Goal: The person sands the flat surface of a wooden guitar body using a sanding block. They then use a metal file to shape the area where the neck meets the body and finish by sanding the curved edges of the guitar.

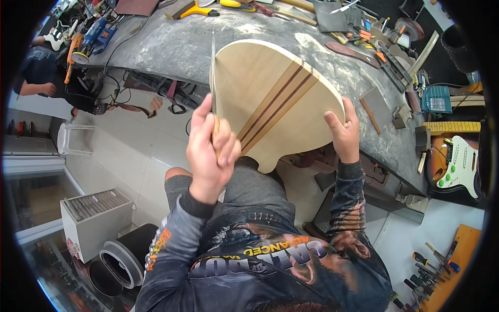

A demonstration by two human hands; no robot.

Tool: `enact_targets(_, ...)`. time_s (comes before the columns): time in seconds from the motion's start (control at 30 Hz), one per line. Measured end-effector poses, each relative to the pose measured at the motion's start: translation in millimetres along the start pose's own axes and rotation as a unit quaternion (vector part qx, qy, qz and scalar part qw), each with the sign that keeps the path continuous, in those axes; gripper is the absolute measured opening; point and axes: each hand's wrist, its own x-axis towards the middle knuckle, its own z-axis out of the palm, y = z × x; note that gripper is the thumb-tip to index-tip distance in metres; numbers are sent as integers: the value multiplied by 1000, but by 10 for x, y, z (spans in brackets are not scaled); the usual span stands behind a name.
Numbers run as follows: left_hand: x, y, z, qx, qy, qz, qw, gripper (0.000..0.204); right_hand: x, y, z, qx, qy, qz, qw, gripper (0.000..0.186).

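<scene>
A pale wooden guitar body, crossed by a band of darker brown stripes, leans tilted between the workbench and my lap. My left hand is closed around the wooden handle of a long, thin metal file. The blade points away from me, edge-on to the view, and lies along the body's left edge; whether it touches the wood I cannot tell. On the right, my right hand grips the body's rim, thumb on the upper face and fingers around the edge.
The dusty grey workbench curves across the far side, with clamps, blocks and tools along its back. An electric guitar lies at the right. At far left stands another person. A white stool and a black bin are on the left.
</scene>
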Motion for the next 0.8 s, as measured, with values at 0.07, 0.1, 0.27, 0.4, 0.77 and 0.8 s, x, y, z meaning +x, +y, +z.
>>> enact_targets(0.07, 87, -58, 21, 3, 3, 6, 1000, 41, -10, -8, -6, 9, 10, 6, 1000, 53)
enact_targets(0.1, -3, -111, 7, -23, -9, 9, 1000, 40, 3, -13, -6, 9, 14, 4, 1000, 53)
enact_targets(0.27, -35, -59, 21, 35, -12, 20, 999, 41, 8, -35, 4, 18, -2, 9, 1000, 51)
enact_targets(0.4, 5, -44, 217, 157, -9, 40, 987, 41, -8, -35, -7, 27, 12, 21, 999, 50)
enact_targets(0.77, 37, 93, 550, 347, -77, 20, 935, 43, 0, -13, 8, 42, 5, 9, 999, 51)
enact_targets(0.8, -105, 34, 521, 366, -83, 25, 927, 42, 5, -22, 17, 44, 7, 8, 999, 51)
